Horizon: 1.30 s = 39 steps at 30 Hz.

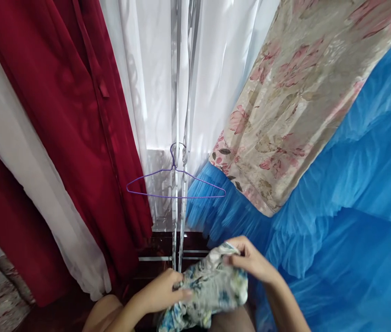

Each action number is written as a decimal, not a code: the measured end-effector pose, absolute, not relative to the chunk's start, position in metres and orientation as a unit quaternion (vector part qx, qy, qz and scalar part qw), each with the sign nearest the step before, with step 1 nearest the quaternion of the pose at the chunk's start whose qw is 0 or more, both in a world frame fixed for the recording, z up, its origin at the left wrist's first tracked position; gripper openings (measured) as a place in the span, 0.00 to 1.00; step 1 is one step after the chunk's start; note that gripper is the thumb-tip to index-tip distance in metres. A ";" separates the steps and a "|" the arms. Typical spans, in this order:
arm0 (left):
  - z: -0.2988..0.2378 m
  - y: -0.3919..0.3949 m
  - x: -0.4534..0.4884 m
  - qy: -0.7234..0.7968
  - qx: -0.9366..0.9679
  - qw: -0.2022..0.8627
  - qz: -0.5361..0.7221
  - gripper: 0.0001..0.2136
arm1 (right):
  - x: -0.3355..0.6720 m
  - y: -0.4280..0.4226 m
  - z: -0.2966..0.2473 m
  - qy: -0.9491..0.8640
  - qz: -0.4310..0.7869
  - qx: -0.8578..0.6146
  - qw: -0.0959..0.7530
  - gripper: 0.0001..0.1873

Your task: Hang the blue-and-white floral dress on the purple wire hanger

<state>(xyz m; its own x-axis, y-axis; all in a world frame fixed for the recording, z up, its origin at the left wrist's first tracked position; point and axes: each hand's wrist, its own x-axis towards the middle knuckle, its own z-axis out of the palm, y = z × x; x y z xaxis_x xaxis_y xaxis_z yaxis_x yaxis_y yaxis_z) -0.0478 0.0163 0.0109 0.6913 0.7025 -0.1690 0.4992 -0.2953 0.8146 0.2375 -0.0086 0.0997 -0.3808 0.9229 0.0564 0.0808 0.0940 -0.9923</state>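
Note:
A crumpled piece of floral cloth [212, 286], pale with blue and yellow patches, lies across my lap between both hands; its exact kind I cannot make out. My right hand [247, 258] pinches its upper right edge between thumb and fingers. On the left side my left hand [166, 290] grips the cloth, its fingers slightly blurred. Above the hands, an unused purple wire hanger [176, 184] hangs by its hook at the metal stand [180, 115]. The lower left part of the cloth runs out of the frame.
Red curtain-like fabric [88, 138] and white fabric [36, 161] hang on the left. To the right hang a beige floral garment [285, 101] and blue ruffled tulle [354, 221]. White cloth [219, 60] hangs behind the stand, whose lower bars [157, 259] cross the dark floor.

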 end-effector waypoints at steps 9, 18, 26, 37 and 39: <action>0.073 0.039 -0.029 0.377 0.782 0.303 0.392 0.11 | 0.289 0.150 0.163 -0.550 0.421 -0.480 0.539 0.11; 0.081 0.054 -0.068 0.390 0.585 0.513 0.493 0.14 | 0.218 0.176 0.188 -0.594 0.580 -0.388 0.400 0.19; 0.089 0.048 -0.106 0.298 0.639 0.655 0.272 0.18 | 0.232 0.166 0.197 -0.573 0.616 -0.379 0.386 0.21; 0.086 0.057 -0.124 0.318 0.718 0.614 0.078 0.07 | 0.237 0.163 0.210 -0.585 0.612 -0.396 0.356 0.23; 0.076 0.073 -0.139 0.390 0.794 0.457 0.091 0.10 | 0.238 0.163 0.210 -0.587 0.613 -0.393 0.353 0.23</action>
<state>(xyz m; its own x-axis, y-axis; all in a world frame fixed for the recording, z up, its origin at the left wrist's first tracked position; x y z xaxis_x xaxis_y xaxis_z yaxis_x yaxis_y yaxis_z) -0.1391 0.0730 0.0756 0.6792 0.7025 -0.2124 0.5363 -0.2775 0.7971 0.2377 0.1632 0.2099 -0.4409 0.8950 -0.0672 0.0292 -0.0605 -0.9977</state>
